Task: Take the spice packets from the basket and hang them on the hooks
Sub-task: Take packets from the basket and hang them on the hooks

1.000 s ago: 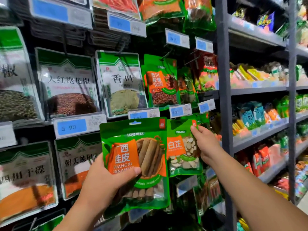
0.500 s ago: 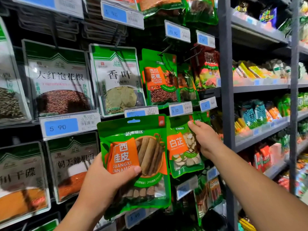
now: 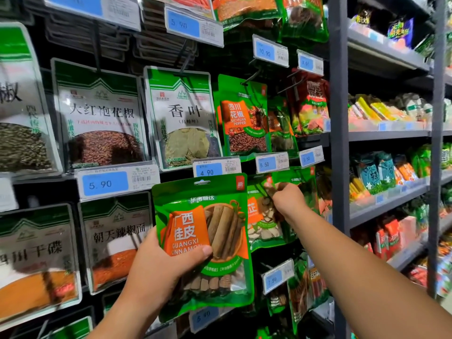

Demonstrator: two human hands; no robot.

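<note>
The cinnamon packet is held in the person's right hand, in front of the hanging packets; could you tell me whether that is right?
Not quite: the head view shows the cinnamon packet in the left hand, in front of the hanging packets. The right hand grips the top of the neighbouring packet.

Bare forearms (image 3: pixel 367 260), bare left hand (image 3: pixel 156 267) and right hand (image 3: pixel 289 201)

We see the left grip (image 3: pixel 156 269) holding a green cinnamon packet (image 3: pixel 220 216) upright, thumb across its front. Just beside it, the right grip (image 3: pixel 287 199) pinches the top of a hanging sliced-root packet (image 3: pixel 261 223) below the 5.50 price tag (image 3: pixel 271 163).
</note>
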